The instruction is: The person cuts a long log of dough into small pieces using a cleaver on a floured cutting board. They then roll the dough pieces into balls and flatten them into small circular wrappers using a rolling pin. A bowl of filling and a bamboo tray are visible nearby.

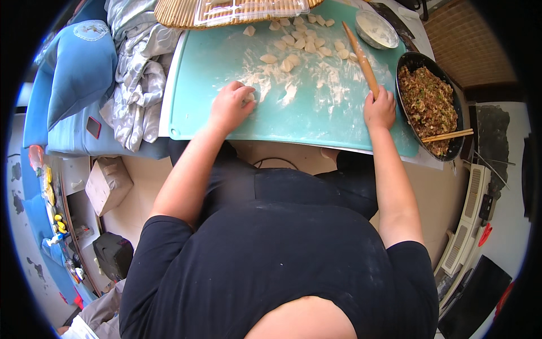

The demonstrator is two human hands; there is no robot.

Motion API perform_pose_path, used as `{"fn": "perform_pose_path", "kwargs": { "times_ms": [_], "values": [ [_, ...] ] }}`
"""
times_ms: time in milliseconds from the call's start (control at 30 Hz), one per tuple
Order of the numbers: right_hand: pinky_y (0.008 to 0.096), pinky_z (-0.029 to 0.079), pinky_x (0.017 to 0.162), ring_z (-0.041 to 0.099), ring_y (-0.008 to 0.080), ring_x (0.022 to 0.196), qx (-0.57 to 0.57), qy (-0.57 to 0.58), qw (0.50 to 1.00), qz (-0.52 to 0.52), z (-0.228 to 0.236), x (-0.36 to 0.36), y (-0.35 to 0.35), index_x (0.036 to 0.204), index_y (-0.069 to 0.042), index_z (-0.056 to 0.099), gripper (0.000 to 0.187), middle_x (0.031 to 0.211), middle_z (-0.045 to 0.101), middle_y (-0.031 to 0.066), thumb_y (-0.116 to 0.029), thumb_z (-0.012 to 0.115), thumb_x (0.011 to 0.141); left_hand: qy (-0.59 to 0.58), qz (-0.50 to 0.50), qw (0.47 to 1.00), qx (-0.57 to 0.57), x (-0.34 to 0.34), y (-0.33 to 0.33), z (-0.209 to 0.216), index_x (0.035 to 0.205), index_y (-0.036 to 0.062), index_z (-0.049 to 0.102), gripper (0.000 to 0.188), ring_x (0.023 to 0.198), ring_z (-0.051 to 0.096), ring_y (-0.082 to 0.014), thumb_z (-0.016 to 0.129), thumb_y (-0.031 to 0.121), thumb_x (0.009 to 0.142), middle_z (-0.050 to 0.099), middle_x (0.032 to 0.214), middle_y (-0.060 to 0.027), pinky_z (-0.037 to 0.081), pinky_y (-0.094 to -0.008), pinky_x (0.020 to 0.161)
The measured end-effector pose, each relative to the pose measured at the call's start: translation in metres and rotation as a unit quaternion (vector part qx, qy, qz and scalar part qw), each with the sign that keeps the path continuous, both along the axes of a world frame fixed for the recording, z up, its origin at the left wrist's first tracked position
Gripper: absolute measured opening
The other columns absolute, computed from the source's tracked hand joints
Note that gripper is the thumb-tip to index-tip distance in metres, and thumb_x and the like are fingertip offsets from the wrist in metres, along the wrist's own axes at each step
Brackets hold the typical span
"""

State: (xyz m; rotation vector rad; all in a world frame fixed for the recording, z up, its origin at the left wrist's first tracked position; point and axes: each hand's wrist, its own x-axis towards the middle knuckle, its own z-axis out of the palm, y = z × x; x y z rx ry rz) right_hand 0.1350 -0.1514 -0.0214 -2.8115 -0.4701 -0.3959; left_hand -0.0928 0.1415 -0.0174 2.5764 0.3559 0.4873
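Note:
My left hand (232,106) is closed around a small piece of dough (248,98) at the near left of the turquoise mat (197,68). Only part of that dough shows beside the fingers. My right hand (380,109) grips the near end of a wooden rolling pin (361,59), which points away across the mat's right side. Several pale dough pieces (299,39) lie toward the far middle, with loose white flour (288,90) spread around them.
A dark pan of minced filling (428,96) with chopsticks (447,135) across it stands at the right. Behind it is a bowl of flour (376,28). A woven tray (175,12) with a clear plastic container (248,17) lies at the far edge. A blue sofa (73,144) stands left.

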Motion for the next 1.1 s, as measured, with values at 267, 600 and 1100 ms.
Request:
{"fn": "perform_pose_path", "kwargs": {
  "times_ms": [267,600,1100],
  "values": [
    [0.0432,0.046,0.081,0.053,0.0326,0.098,0.001,-0.028,1.0,0.01,-0.005,0.005,-0.003,0.109,-0.009,0.056,0.031,0.102,0.055,0.0113,-0.027,0.056,0.084,0.115,-0.062,0.991,-0.032,0.002,0.01,0.029,0.095,0.0093,0.065,0.025,0.097,0.056,-0.0293,0.068,0.009,0.071,0.059,0.1,-0.0082,0.047,-0.0372,0.083],
    [0.0425,0.045,0.084,0.052,0.0318,0.101,0.01,-0.013,1.0,0.015,-0.008,0.006,-0.006,0.114,-0.011,0.055,0.034,0.105,0.055,0.011,-0.027,0.056,0.085,0.068,-0.026,0.996,-0.052,-0.01,0.001,0.026,0.098,0.0079,0.064,0.026,0.091,0.058,-0.027,0.067,0.006,0.072,0.06,0.101,-0.0089,0.048,-0.0337,0.078],
    [0.0418,0.045,0.085,0.052,0.0313,0.102,0.021,-0.003,1.0,0.002,-0.008,0.007,-0.005,0.115,-0.011,0.055,0.034,0.106,0.056,0.0103,-0.027,0.057,0.085,0.075,0.125,0.977,0.154,0.043,0.009,-0.012,0.128,0.0101,0.049,0.045,0.128,0.032,-0.04,0.047,0.036,0.091,0.041,0.135,-0.0194,0.021,-0.0479,0.107]
  ]
}}
